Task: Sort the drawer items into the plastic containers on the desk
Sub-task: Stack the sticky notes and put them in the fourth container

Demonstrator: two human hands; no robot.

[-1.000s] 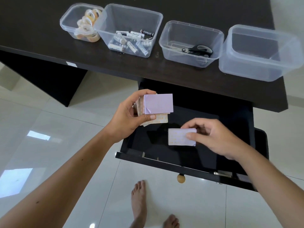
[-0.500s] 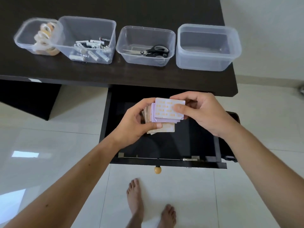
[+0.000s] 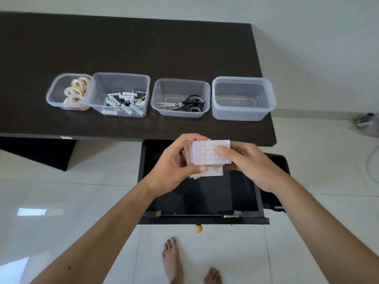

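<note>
Pressing onto the card stack [image 3: 207, 160] now — right hand [image 3: 248, 167], earlier apart.

I've got both arms out fwd, hands together. L hand [image 3: 174, 169] fingers curled, gripping. R hand [image 3: 248, 167] thumb pinching on top.

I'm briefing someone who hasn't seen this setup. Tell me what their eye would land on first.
First, the stack of cards held mid-frame over the open drawer, gripped by the left hand with the right hand pinching its top card. Next, four clear plastic containers in a row on the dark desk: tape rolls, batteries, scissors, and the rightmost container empty.
</note>
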